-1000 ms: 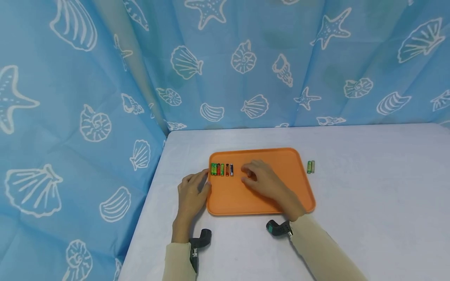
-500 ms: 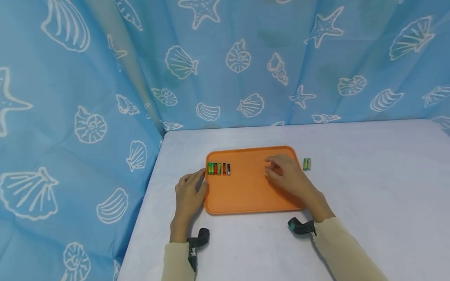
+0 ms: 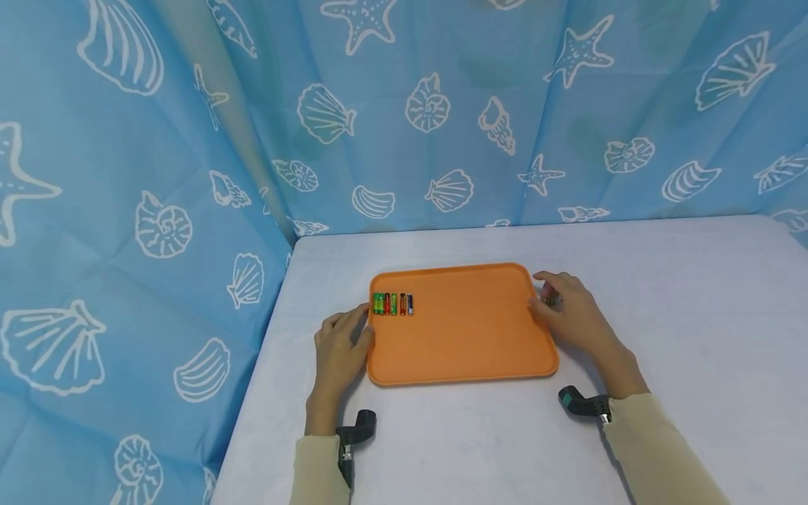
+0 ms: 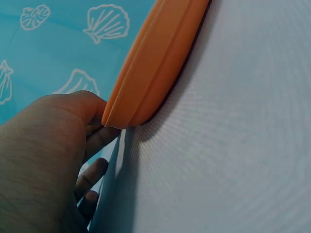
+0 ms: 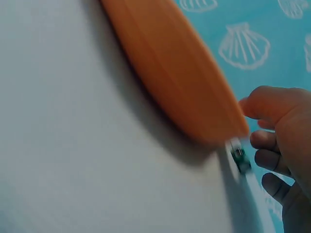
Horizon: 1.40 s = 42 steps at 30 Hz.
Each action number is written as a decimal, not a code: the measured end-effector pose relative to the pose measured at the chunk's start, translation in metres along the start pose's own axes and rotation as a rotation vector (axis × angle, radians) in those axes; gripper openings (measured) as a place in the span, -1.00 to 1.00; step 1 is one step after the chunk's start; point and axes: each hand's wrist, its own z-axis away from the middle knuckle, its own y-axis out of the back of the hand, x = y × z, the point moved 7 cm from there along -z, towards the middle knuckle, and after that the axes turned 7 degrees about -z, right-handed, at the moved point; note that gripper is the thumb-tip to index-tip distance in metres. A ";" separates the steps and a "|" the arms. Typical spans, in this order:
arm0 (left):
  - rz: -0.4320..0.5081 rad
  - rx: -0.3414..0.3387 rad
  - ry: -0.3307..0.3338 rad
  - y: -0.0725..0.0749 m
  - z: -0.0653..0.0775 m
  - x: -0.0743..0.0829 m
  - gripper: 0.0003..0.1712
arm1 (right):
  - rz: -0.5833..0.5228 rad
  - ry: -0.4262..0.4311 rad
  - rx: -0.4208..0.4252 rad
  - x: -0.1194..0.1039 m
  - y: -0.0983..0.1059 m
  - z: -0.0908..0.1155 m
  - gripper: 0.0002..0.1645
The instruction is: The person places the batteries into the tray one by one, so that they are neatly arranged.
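Note:
My left hand [image 3: 339,347] lies against the left side of the orange tray [image 3: 467,337], its thumb and fingertips touching the rim. In the left wrist view, the thumb meets the tray wall [image 4: 146,73], and the other fingers are loosely bent below it. Just past the tray's right rim, my right hand [image 3: 574,312] arches over small green batteries [image 3: 551,300], mostly hidden by it. The right wrist view shows a battery [image 5: 240,158] beyond the tray corner, apart from the bent fingers. Inside the tray, several batteries [image 3: 394,304], green, red and dark blue, stand side by side at the upper left.
A white cloth [image 3: 454,435] covers the table. Blue curtains [image 3: 467,126] with white shell and starfish prints hang behind it and on the left. A black wrist camera [image 3: 360,429] sits on the left wrist, another camera [image 3: 583,403] on the right.
My right hand has moved rightward, from above the tray's middle to the batteries past its right rim. My left hand has stayed at the tray's left side.

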 end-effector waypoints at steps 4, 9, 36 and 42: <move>-0.005 -0.018 0.014 -0.001 -0.001 -0.001 -0.48 | 0.016 -0.022 0.032 0.020 0.011 0.001 -0.34; -0.001 -0.024 0.038 -0.001 0.000 -0.002 -0.49 | 0.007 -0.048 -0.001 0.038 0.012 0.004 -0.30; 0.002 -0.028 0.023 -0.001 -0.001 -0.001 -0.48 | 0.050 -0.117 -0.040 0.047 0.020 0.006 -0.41; 0.000 -0.023 0.016 0.000 -0.001 -0.001 -0.48 | 0.046 -0.111 -0.025 0.043 0.020 0.005 -0.41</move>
